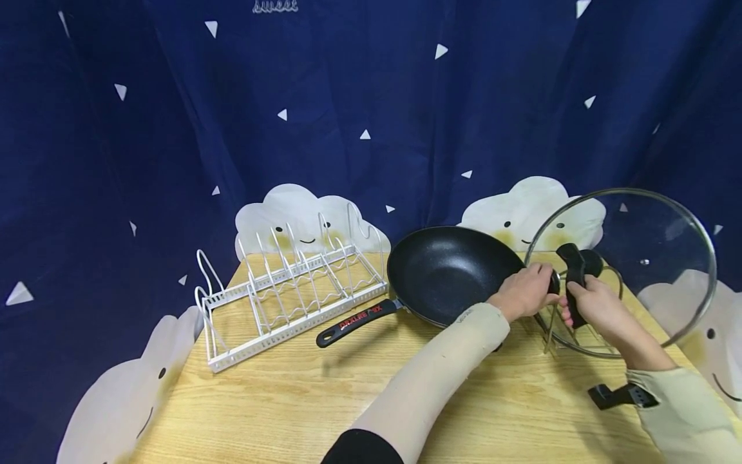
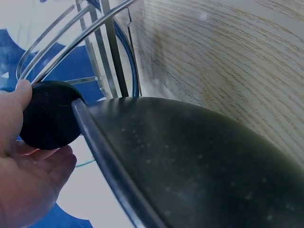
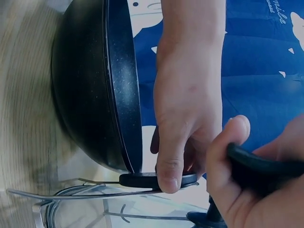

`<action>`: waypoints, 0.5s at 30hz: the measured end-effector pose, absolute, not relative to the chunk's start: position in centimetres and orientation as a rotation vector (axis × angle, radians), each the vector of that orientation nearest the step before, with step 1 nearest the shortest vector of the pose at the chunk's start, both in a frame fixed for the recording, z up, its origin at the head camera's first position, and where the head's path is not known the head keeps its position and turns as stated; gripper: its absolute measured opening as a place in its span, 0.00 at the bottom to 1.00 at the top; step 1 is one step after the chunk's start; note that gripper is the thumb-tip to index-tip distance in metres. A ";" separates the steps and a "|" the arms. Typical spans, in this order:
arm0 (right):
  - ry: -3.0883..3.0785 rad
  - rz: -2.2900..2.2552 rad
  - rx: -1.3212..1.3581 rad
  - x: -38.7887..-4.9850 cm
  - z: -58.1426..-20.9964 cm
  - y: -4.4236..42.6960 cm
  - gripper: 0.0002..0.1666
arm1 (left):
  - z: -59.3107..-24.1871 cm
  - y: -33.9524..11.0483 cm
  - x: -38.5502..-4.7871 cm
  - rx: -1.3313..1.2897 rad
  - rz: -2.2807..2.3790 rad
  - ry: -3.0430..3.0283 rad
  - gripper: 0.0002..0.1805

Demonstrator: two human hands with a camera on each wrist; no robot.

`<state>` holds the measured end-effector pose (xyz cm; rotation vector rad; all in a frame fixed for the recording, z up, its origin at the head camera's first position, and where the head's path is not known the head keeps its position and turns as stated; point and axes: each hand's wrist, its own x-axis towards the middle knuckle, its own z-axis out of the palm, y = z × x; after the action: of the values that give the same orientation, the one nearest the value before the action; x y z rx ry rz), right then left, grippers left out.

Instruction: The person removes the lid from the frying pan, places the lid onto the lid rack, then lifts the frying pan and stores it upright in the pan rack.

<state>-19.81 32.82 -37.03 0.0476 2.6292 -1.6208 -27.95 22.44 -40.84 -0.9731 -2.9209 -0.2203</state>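
A black wok (image 1: 452,274) with a long handle (image 1: 359,321) sits on the wooden table, the handle pointing left. My left hand (image 1: 524,291) holds a rounded black grip (image 2: 51,115) at the wok's right rim, with the thumb on one face and the fingers behind. At the right, my right hand (image 1: 599,306) grips the black handle (image 1: 572,280) of a large glass lid (image 1: 666,258). That lid stands steeply tilted, its metal rim facing me. A gold wire rack (image 1: 547,332) is partly hidden behind the lid and hands.
A white wire rack (image 1: 295,290) with upright dividers stands on the left of the table (image 1: 278,399). Behind the table hangs a dark blue curtain (image 1: 371,84) with white clouds and triangles. A black strap piece (image 1: 623,394) hangs at the right wrist.
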 end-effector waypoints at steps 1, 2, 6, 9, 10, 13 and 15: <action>2.614 -1.641 0.046 -19.8 -37.0 32.8 0.19 | -40.8 22.5 -28.0 -0.976 -0.222 -2.919 0.29; 2.605 -1.654 0.043 -19.9 -36.9 32.7 0.19 | -40.8 22.5 -28.0 -0.980 -0.220 -2.914 0.29; 2.562 -1.690 0.038 -20.0 -36.8 32.6 0.19 | -40.8 22.6 -28.0 -0.987 -0.212 -2.909 0.29; 2.544 -1.702 0.043 -20.0 -36.8 32.5 0.18 | -40.8 22.6 -28.1 -0.985 -0.202 -2.922 0.30; 2.544 -1.706 0.045 -20.0 -36.8 32.5 0.18 | -40.8 22.6 -28.1 -0.984 -0.201 -2.930 0.30; 2.546 -1.715 0.055 -20.0 -36.9 32.5 0.18 | -40.8 22.6 -28.0 -0.986 -0.198 -2.948 0.32; 2.538 -1.728 0.058 -20.1 -36.9 32.5 0.18 | -40.9 22.6 -28.0 -0.983 -0.197 -2.952 0.33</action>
<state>-20.05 32.45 -36.95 0.0579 2.5375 -1.7284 -28.01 22.59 -40.86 -0.9831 -2.9522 -0.1969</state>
